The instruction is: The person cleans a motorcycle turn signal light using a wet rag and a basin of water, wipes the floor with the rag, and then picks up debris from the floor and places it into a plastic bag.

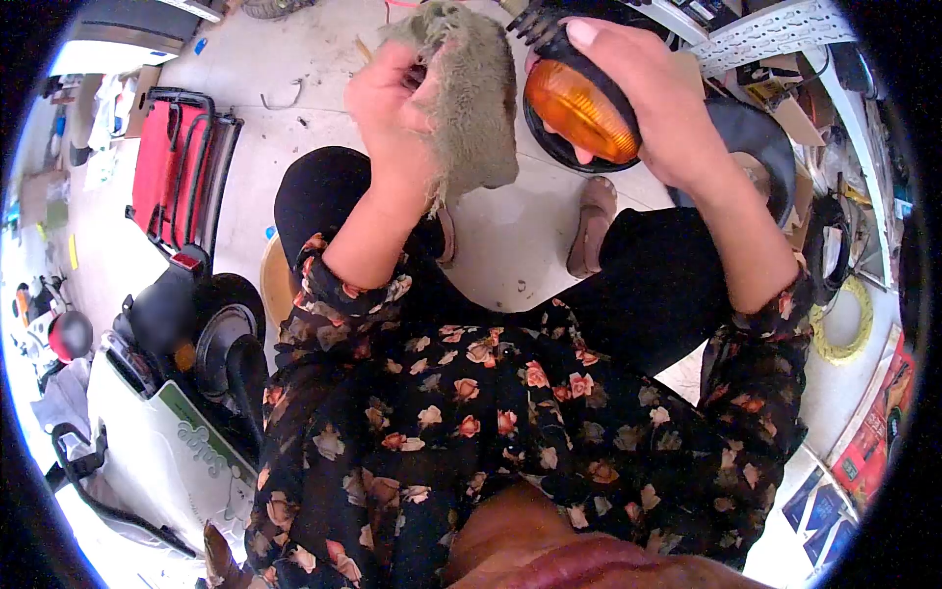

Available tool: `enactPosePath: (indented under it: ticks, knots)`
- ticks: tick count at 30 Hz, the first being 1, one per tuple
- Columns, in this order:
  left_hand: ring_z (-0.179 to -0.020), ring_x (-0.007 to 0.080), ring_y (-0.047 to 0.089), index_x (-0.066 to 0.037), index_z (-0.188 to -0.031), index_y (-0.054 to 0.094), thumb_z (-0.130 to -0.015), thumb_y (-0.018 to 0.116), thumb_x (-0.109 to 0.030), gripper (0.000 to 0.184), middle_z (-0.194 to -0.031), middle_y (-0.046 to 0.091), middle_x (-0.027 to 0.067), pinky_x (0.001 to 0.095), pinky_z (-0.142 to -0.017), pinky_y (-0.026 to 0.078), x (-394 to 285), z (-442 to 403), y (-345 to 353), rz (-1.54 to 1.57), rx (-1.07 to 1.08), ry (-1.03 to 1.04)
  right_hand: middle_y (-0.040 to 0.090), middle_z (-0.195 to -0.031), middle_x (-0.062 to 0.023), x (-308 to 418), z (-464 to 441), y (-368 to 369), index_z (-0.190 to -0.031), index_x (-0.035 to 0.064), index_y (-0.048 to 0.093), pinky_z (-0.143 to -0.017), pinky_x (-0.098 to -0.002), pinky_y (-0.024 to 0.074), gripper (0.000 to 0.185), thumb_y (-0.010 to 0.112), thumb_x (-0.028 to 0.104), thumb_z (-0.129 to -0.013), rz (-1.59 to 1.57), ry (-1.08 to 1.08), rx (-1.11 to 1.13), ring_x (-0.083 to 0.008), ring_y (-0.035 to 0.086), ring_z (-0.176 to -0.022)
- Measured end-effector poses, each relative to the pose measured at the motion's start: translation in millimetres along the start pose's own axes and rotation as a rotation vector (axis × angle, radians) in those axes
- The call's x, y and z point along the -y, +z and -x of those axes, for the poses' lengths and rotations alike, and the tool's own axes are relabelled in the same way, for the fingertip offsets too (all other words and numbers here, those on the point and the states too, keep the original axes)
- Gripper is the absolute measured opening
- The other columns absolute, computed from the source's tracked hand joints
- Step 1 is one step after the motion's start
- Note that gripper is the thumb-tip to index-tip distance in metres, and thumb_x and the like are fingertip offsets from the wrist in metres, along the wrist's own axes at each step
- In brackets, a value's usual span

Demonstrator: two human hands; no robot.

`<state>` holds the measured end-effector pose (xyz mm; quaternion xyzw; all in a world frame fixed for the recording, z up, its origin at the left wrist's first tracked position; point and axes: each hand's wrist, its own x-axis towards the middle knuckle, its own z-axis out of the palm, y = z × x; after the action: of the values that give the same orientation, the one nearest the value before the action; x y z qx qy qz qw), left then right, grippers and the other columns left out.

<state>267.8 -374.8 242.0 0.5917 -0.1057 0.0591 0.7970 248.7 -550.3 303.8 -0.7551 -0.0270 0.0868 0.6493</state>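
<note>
Pale floor point(285, 59) shows beneath a red frame point(169, 162) at left, then the left hand point(386, 110), fingers clamped on a cloth point(471, 118). Just right across a gap, the amber light point(581, 110) slants far-left to near-right, clamped in the right hand's point(655, 93) fingers; farther right is a carton point(803, 122), contents unclear.

l fingers point(395, 57) part hid by cloth point(476, 113) | tyre point(273, 8) cut, top edge | dk rnd thing point(163, 314) blurred

a peach-flowered black blouse point(530, 422) is worn with black trousers point(653, 294) and pinkish-beige shoes point(591, 228).
</note>
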Motion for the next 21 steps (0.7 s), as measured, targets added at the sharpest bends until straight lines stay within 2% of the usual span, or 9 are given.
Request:
enactPosePath:
  ticks: [1,3,4,6,10,13,16,19,21]
  knots:
    - [-0.069,0.0096,0.060,0.000,-0.096,0.065,-0.084,0.067,-0.014,0.019,-0.080,0.066,0.0027,0.0236,-0.063,0.048,2,0,1,0.056,0.068,-0.049,0.053,-0.064,-0.0044,-8,-1,3,-0.086,-0.0039,0.058,-0.061,-0.0284,0.0428,0.040,0.049,0.034,-0.094,0.165,-0.214,-0.015,-0.0109,0.047,-0.060]
    - [-0.071,0.0095,0.061,-0.001,-0.098,0.065,-0.086,0.064,-0.012,0.016,-0.086,0.066,0.0032,0.0239,-0.064,0.050,10,-4,-4,-0.040,0.210,-0.092,0.054,-0.064,-0.0051,-10,-2,5,-0.088,-0.0036,0.059,-0.060,-0.0291,0.0431,0.040,0.049,0.035,-0.094,0.323,-0.289,0.005,-0.0114,0.049,-0.060]
    - [-0.072,0.0097,0.061,-0.001,-0.098,0.065,-0.086,0.064,-0.011,0.015,-0.086,0.066,0.0035,0.0240,-0.064,0.050,13,-5,-5,0.035,0.216,-0.122,0.055,-0.064,-0.0055,-12,-2,6,-0.088,-0.0035,0.059,-0.060,-0.0294,0.0432,0.041,0.049,0.035,-0.094,0.401,-0.329,0.012,-0.0117,0.050,-0.060]
    - [-0.072,0.0101,0.062,-0.001,-0.098,0.065,-0.087,0.064,-0.010,0.015,-0.087,0.067,0.0040,0.0243,-0.064,0.051,17,-7,-5,0.186,0.232,-0.186,0.056,-0.064,-0.0045,-17,-5,3,-0.089,-0.0032,0.060,-0.061,-0.0281,0.0430,0.042,0.049,0.037,-0.094,0.316,-0.211,0.069,-0.0105,0.051,-0.061]
    - [-0.074,0.0115,0.064,-0.001,-0.100,0.065,-0.086,0.064,-0.009,0.017,-0.088,0.067,0.0052,0.0240,-0.067,0.052,7,-9,-14,0.234,0.302,-0.165,0.064,-0.067,-0.0089,10,5,2,-0.086,-0.0021,0.063,-0.043,-0.0254,0.0461,0.046,0.050,0.041,-0.092,-0.247,0.315,0.308,-0.0156,0.060,-0.053]
    - [-0.075,0.0113,0.064,0.000,-0.099,0.065,-0.086,0.064,-0.009,0.016,-0.087,0.068,0.0053,0.0244,-0.067,0.052,11,-12,-26,0.330,0.376,-0.332,0.062,-0.075,-0.0160,3,5,2,-0.093,-0.0022,0.059,-0.035,-0.0255,0.0437,0.047,0.047,0.043,-0.093,-0.625,0.548,0.428,-0.0172,0.057,-0.048]
    - [-0.074,0.0103,0.063,-0.001,-0.097,0.066,-0.087,0.063,-0.011,0.015,-0.085,0.068,0.0043,0.0245,-0.067,0.051,-2,-17,-30,0.182,0.495,-0.177,0.062,-0.076,-0.0160,9,5,4,-0.096,-0.0011,0.058,-0.038,-0.0271,0.0451,0.045,0.046,0.042,-0.094,-0.721,0.621,0.474,-0.0168,0.055,-0.046]
    - [-0.072,0.0087,0.060,-0.001,-0.095,0.066,-0.088,0.063,-0.015,0.016,-0.081,0.066,0.0024,0.0237,-0.065,0.050,-3,-5,-4,0.075,0.216,-0.104,0.064,-0.068,-0.0094,7,7,9,-0.090,-0.0013,0.061,-0.039,-0.0259,0.0461,0.045,0.047,0.041,-0.094,-0.181,0.279,0.285,-0.0155,0.058,-0.046]
    - [-0.070,0.0081,0.059,-0.001,-0.094,0.065,-0.088,0.062,-0.017,0.017,-0.080,0.065,0.0014,0.0235,-0.064,0.049,0,-5,-5,0.011,0.248,-0.072,0.061,-0.065,-0.0069,-18,-1,12,-0.087,0.0001,0.061,-0.042,-0.0258,0.0447,0.041,0.044,0.037,-0.096,0.073,-0.027,0.219,-0.0143,0.056,-0.046]
